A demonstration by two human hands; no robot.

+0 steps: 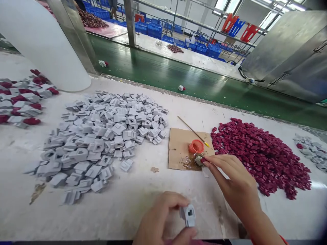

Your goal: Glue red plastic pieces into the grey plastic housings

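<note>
left hand (155, 217): closed on a grey piece (189, 221) near the front edge of the bench (122, 217), thumb below and fingers above, its dark opening in view.
right hand (237, 180): apart from the left, thumb and fingertips pinching a small maroon piece (203, 160) at the rim of the round dish (199, 161); whether it is wet, i cannot tell.
cardboard (177, 141): flat on the bench, under the dish and an orange-red cup (192, 148), with shiny wet spots beside them.
stick (187, 126): lying slantwise, its yellow tip (206, 144) over the cardboard.
grey heap (112, 126): loose pieces to the left of the cardboard.
maroon heap (255, 149): small pieces to the right, close to the cardboard.
joined pieces (25, 98): grey and maroon together, at the far left.
green belt (143, 68): beyond the bench, with a small pale-and-maroon piece (181, 88) on it.
step in hand: judging by the pose, the maroon piece is being touched to the dish while the grey one is held ready.
care needed: any move from here calls for a light, steady pinch on so small a part.
</note>
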